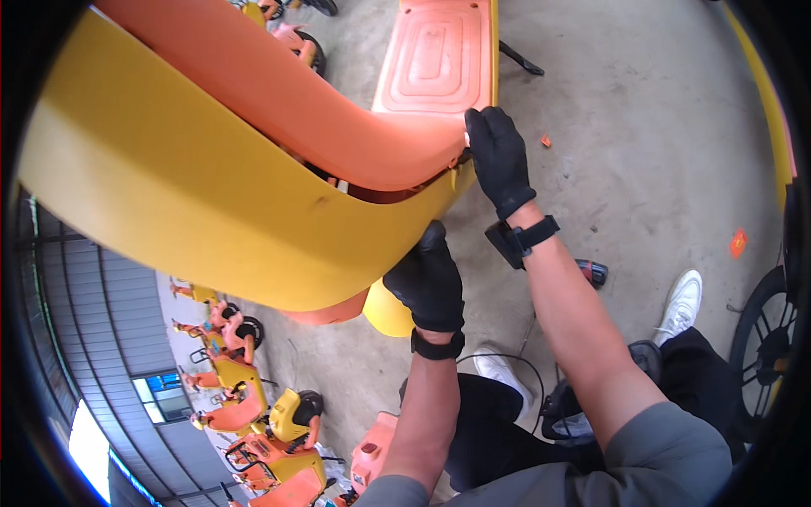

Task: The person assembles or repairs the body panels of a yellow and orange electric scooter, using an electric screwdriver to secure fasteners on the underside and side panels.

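Observation:
A large yellow body panel (pixel 253 203), apparently part of a scooter, curves across the upper left. Along it runs an orange panel (pixel 338 127), with a dark open gap between the two. My right hand (pixel 498 160), in a black glove, is closed at the orange panel's tip, fingers pinching its edge near the gap's end. Lower down, my left hand (pixel 427 283), also gloved, is closed around the yellow panel's lower edge. Some of its fingers are hidden behind the panel. Beyond the right hand extends an orange footboard (pixel 435 59) with ribbed rectangles.
On the concrete floor lie a power tool (pixel 593 272), an orange scrap (pixel 546 141) and an orange tag (pixel 738 243). A dark bag (pixel 562 410) with a cable is by my feet. A black wheel (pixel 767 355) stands at right. Several orange and yellow scooters (pixel 241 380) line the lower left.

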`<state>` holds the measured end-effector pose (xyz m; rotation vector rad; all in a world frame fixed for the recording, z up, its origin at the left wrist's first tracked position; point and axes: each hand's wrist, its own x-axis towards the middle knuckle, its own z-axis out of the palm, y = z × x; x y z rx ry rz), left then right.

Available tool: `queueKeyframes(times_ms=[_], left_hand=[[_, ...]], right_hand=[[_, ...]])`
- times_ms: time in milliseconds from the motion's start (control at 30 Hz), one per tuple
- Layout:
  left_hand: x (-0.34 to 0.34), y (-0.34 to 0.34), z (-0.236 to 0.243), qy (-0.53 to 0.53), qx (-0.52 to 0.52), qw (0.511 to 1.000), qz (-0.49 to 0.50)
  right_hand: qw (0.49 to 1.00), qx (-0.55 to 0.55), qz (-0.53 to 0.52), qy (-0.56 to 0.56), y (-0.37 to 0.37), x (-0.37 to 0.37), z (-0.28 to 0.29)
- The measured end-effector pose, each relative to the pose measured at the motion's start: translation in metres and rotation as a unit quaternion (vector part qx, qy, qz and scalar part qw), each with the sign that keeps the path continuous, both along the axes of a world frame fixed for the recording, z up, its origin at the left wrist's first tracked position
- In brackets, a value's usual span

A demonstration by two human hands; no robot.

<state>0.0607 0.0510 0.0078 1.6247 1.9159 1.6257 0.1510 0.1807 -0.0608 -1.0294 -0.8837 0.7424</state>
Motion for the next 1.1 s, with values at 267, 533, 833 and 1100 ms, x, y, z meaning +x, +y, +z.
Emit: queueKeyframes(times_ms=[267, 533, 833, 1100], left_hand=[[0.006, -0.026, 0.029, -0.01, -0.024, 0.996, -0.082], [-0.026, -0.029, 0.021, -0.003, -0.032, 0.998, -0.059], [-0.021, -0.036, 0.035, 0.047, -0.062, 0.995, -0.062], [0.012, -0.107, 0.135, 0.138, -0.118, 0.982, 0.055]], right_hand=[[0.991, 0.094, 0.072, 0.061, -0.013, 0.03, 0.047], [0.947, 0.187, 0.234, 0.116, -0.052, 0.015, 0.136], [0.951, 0.243, 0.18, 0.064, -0.046, 0.014, 0.147], [0.944, 0.258, 0.184, 0.092, -0.039, 0.01, 0.147]])
